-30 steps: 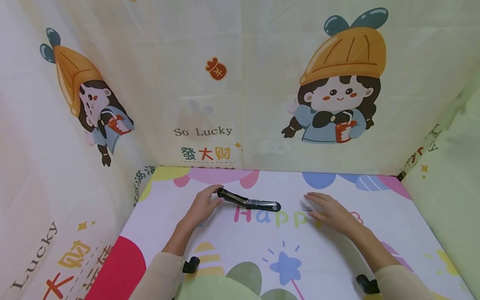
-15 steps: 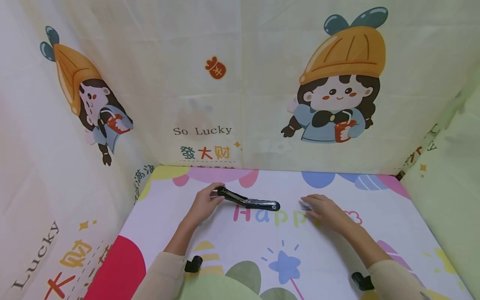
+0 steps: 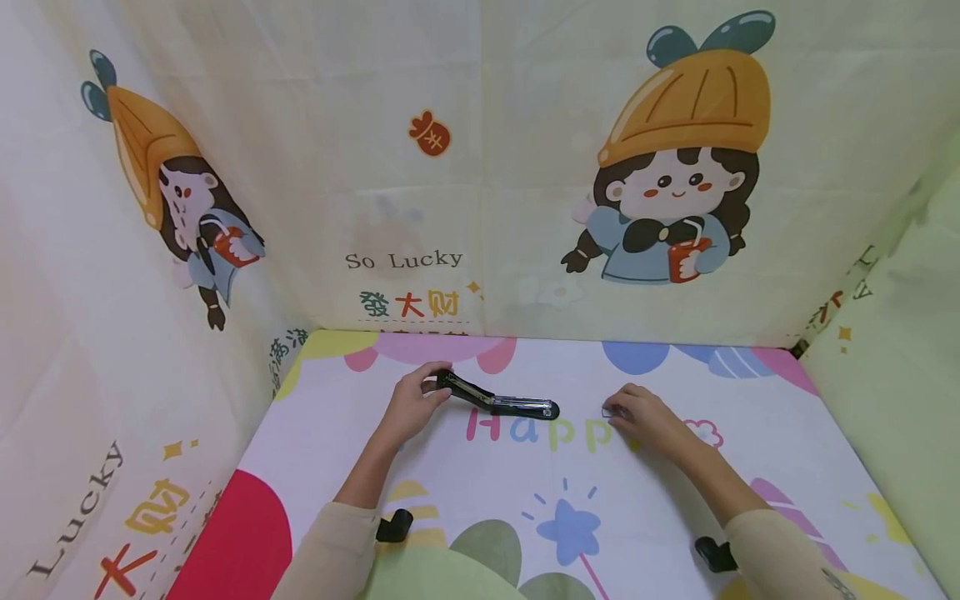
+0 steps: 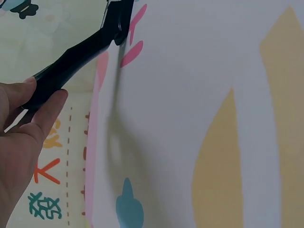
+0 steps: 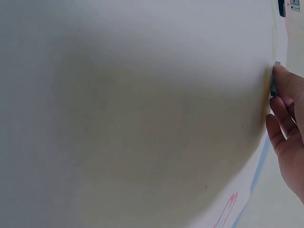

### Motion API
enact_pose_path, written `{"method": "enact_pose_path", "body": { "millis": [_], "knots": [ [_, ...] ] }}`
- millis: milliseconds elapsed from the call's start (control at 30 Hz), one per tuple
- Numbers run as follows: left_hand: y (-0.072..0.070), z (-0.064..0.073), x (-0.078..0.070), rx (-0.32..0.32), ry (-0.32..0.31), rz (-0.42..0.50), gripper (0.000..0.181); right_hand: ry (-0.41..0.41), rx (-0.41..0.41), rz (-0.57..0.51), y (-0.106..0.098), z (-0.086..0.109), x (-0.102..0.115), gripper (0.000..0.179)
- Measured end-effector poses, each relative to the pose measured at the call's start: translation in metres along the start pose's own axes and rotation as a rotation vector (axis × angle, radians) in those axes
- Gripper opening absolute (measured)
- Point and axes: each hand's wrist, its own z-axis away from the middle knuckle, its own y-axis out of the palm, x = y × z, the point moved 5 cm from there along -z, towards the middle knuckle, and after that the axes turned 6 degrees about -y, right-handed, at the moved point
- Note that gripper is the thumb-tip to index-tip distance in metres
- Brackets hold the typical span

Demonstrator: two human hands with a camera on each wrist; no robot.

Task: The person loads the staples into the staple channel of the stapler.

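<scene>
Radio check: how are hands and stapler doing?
Left hand grips opened stapler. Right hand pinches small grey strip. Only printed tabletop visible between stapler and strip.

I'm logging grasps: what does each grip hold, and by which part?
The left grip holds the opened black stapler by the outer end of one half. The right grip pinches a metal strip, possibly staples; exactly where is unclear.
</scene>
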Motion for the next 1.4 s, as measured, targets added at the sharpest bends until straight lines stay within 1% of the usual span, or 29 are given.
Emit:
{"method": "enact_pose_path", "body": {
  "millis": [167,300,667,867,1067,1133,1267,1400],
  "knots": [
    [0.001,-0.001,0.000,-0.009,0.003,0.021,0.045,-0.053,-0.057,0.000,0.000,-0.001,0.000,0.018],
    [0.001,-0.001,0.001,-0.007,-0.003,0.023,0.045,-0.066,-0.064,-0.013,0.000,-0.001,0.001,0.019],
    [0.000,-0.001,0.000,-0.005,-0.004,0.016,0.045,0.010,-0.001,-0.054,0.003,-0.001,-0.004,0.015],
    [0.001,0.000,-0.001,-0.003,-0.004,0.021,0.044,0.044,0.013,-0.067,0.003,-0.002,-0.005,0.015],
    [0.000,0.000,-0.002,-0.004,-0.001,0.014,0.044,0.096,0.052,-0.076,0.001,-0.004,-0.005,0.015],
    [0.000,0.000,-0.002,-0.002,-0.001,0.015,0.045,0.094,0.058,-0.064,0.001,-0.005,-0.005,0.015],
    [0.000,-0.001,-0.002,-0.002,-0.011,0.011,0.046,0.043,0.050,-0.042,0.001,-0.010,0.000,0.015],
    [0.000,0.000,-0.002,-0.002,-0.022,0.006,0.045,0.010,0.044,-0.040,0.002,-0.015,0.006,0.016]
  ]
}}
